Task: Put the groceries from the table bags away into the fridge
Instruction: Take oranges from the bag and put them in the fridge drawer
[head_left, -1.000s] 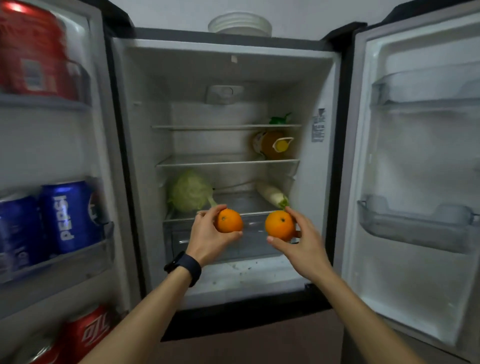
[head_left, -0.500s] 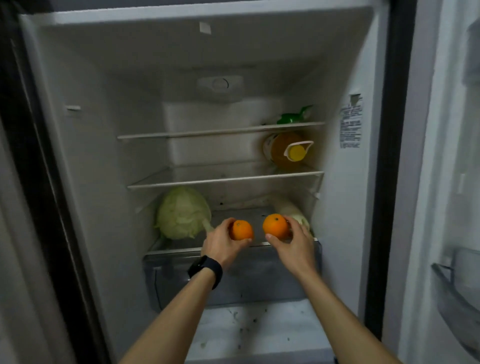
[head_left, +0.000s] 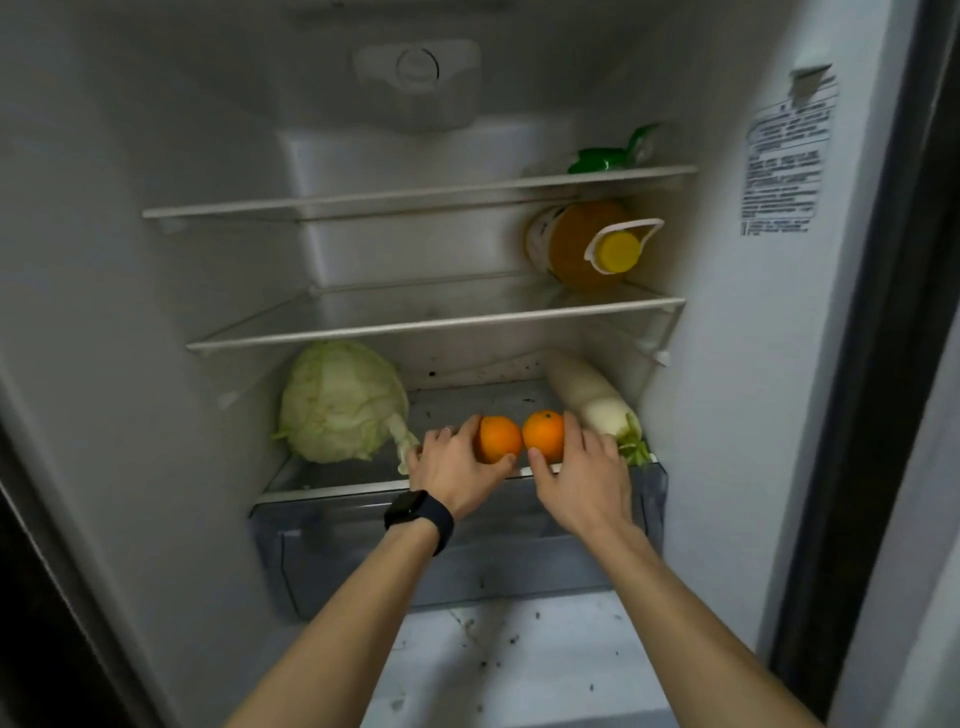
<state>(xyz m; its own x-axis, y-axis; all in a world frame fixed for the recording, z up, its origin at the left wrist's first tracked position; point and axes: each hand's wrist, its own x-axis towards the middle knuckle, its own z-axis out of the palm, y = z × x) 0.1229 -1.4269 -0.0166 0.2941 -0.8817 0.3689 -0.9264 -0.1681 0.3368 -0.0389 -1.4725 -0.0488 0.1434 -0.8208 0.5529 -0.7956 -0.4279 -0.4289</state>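
Two oranges sit side by side at the front of the lowest glass shelf (head_left: 332, 475) inside the open fridge. My left hand (head_left: 457, 467), with a black watch on the wrist, grips the left orange (head_left: 498, 439). My right hand (head_left: 584, 478) holds the right orange (head_left: 543, 434), fingers curled round its right side. The two oranges nearly touch. A pale green cabbage (head_left: 340, 400) lies on the same shelf to the left, and a white radish (head_left: 592, 397) lies to the right, just behind my right hand.
An oil bottle with a yellow cap (head_left: 587, 244) lies on the middle shelf at the right. A green packet (head_left: 608, 156) rests on the top shelf. A grey crisper drawer (head_left: 467, 561) sits below the oranges. The fridge floor (head_left: 519, 654) is speckled with crumbs.
I have moved closer to the fridge. Both hands carried the oranges forward and down onto the lowest shelf, and the oranges came closer together.
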